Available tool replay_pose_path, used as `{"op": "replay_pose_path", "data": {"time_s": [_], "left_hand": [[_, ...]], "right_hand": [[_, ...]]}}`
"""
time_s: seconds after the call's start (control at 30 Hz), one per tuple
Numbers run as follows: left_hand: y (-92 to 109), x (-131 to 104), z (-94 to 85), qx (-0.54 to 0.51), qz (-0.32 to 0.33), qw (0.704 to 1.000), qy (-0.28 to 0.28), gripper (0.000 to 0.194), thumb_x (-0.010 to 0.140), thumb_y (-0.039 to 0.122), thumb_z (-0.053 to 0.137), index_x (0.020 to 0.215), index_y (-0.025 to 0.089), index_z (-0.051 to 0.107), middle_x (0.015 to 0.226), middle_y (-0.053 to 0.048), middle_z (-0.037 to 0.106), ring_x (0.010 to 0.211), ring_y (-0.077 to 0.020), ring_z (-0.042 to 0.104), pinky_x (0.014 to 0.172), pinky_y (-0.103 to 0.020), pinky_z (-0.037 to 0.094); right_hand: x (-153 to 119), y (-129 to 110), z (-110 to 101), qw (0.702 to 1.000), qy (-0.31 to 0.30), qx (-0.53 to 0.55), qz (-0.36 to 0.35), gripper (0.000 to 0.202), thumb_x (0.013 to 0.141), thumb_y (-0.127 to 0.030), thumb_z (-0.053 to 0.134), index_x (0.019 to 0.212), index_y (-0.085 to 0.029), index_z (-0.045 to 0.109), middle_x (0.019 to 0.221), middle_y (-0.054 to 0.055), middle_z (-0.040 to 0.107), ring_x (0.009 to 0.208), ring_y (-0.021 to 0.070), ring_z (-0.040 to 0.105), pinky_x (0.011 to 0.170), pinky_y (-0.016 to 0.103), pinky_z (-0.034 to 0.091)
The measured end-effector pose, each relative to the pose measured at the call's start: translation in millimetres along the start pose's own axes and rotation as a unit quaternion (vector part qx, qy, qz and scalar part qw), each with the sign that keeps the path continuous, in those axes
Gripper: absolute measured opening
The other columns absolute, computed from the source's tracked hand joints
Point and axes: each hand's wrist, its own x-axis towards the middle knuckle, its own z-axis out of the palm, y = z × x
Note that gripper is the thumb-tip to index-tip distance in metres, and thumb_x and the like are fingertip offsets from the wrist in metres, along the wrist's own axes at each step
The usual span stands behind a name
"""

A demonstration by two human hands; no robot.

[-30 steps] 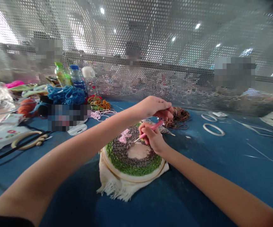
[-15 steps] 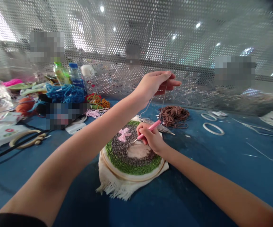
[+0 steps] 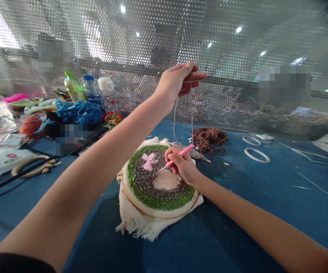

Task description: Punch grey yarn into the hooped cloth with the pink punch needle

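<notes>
My left hand (image 3: 182, 79) is raised above the work, thumb and forefinger pinched on a strand of grey yarn (image 3: 191, 108). The yarn hangs down to the back end of a pink punch needle (image 3: 184, 151). My right hand (image 3: 182, 165) grips the punch needle like a pen, its metal tip at the edge of the bare cloth patch (image 3: 166, 180). Under it lies a wooden embroidery hoop (image 3: 152, 213) with green and dark grey loops and a pink bow (image 3: 149, 161). Frayed white fabric (image 3: 141, 225) sticks out below the hoop.
Brown yarn (image 3: 209, 139) and a grey skein (image 3: 196, 154) lie behind the hoop. White rings (image 3: 257, 155) are at right. Bottles (image 3: 91, 91), blue yarn (image 3: 78, 111), and another wooden hoop (image 3: 29, 167) crowd the left. A perforated metal screen (image 3: 226, 49) stands at the back.
My left hand has risen and moved slightly left, drawing the yarn into a longer, straighter line. My right hand and the punch needle stay nearly in place.
</notes>
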Motion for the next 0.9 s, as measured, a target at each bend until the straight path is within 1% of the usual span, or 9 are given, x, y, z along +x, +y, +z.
{"op": "replay_pose_path", "data": {"time_s": [0.2,0.33,0.5,0.57,0.67,0.73,0.8,0.87,0.9], "left_hand": [[9,11,3.9,0.016,-0.001,1.0,-0.001,0.021,0.105,0.029,0.042,0.104,0.015,0.059,0.119,-0.007,0.074,0.089,-0.0127,0.067,0.074,-0.02,0.043],[15,13,5.5,0.019,0.0,1.0,-0.001,0.029,0.106,0.025,0.039,0.117,0.009,0.06,0.107,-0.006,0.074,0.102,-0.0173,0.068,0.084,-0.024,0.044],[11,18,1.6,0.039,0.004,0.999,0.02,0.022,0.101,0.032,0.056,0.116,0.018,0.064,0.117,-0.008,0.069,0.094,-0.0198,0.069,0.084,-0.039,0.058],[7,10,-2.5,0.091,-0.026,0.995,0.012,0.025,0.1,0.037,0.057,0.118,0.02,0.065,0.121,-0.009,0.068,0.096,-0.0213,0.068,0.086,-0.041,0.058],[0,-25,-22.5,0.238,-0.121,0.963,-0.024,0.029,0.098,0.039,0.061,0.116,0.016,0.065,0.115,-0.009,0.069,0.095,-0.0231,0.069,0.083,-0.044,0.058],[-6,-64,-49.0,0.346,-0.169,0.923,-0.03,0.023,0.101,0.036,0.055,0.105,0.018,0.069,0.107,-0.007,0.07,0.094,-0.0212,0.068,0.084,-0.041,0.055],[-12,-107,-81.6,0.436,-0.199,0.877,-0.019,0.02,0.087,0.036,0.073,0.081,0.018,0.069,0.086,-0.003,0.069,0.089,-0.0244,0.065,0.081,-0.039,0.051],[-19,-146,-111.4,0.498,-0.223,0.838,0.003,0.038,0.072,0.048,0.081,0.054,0.023,0.059,0.059,-0.004,0.057,0.082,-0.0328,0.065,0.069,-0.034,0.043],[-23,-162,-122.7,0.513,-0.24,0.824,0.011,0.042,0.069,0.054,0.08,0.051,0.024,0.058,0.051,-0.003,0.051,0.074,-0.0331,0.064,0.062,-0.033,0.039]], "right_hand": [[0,-1,-2,0.998,0.059,-0.014,-0.018,0.016,0.077,-0.03,0.05,0.064,-0.021,0.052,0.05,-0.006,0.046,0.038,0.0068,0.037,0.037,0.019,0.024],[0,0,-4,0.997,0.07,-0.021,-0.026,0.016,0.079,-0.028,0.05,0.065,-0.02,0.052,0.052,-0.005,0.048,0.04,0.0068,0.039,0.039,0.019,0.026],[0,-1,-2,0.998,0.045,-0.029,-0.015,0.016,0.077,-0.029,0.051,0.064,-0.02,0.054,0.051,-0.005,0.049,0.04,0.0075,0.041,0.039,0.019,0.026],[0,-2,-1,0.998,0.046,-0.031,-0.01,0.016,0.077,-0.03,0.051,0.064,-0.02,0.053,0.05,-0.005,0.048,0.04,0.0077,0.041,0.039,0.02,0.026],[1,-2,-1,0.998,0.054,-0.029,-0.002,0.016,0.077,-0.03,0.05,0.065,-0.021,0.053,0.05,-0.005,0.047,0.039,0.0078,0.04,0.038,0.02,0.025],[1,-2,-1,0.998,0.055,-0.027,0.006,0.016,0.076,-0.029,0.05,0.064,-0.021,0.052,0.05,-0.005,0.048,0.039,0.0079,0.04,0.038,0.02,0.024],[2,-2,-2,0.998,0.053,-0.024,0.014,0.015,0.076,-0.029,0.05,0.063,-0.02,0.053,0.051,-0.004,0.049,0.039,0.0078,0.04,0.038,0.02,0.024],[4,-1,-4,0.998,0.051,-0.02,0.019,0.016,0.076,-0.029,0.051,0.063,-0.02,0.053,0.051,-0.004,0.05,0.04,0.008,0.041,0.038,0.021,0.026],[5,0,-4,0.998,0.05,-0.017,0.021,0.017,0.076,-0.03,0.05,0.063,-0.02,0.053,0.051,-0.004,0.049,0.039,0.008,0.041,0.039,0.021,0.026]]}}
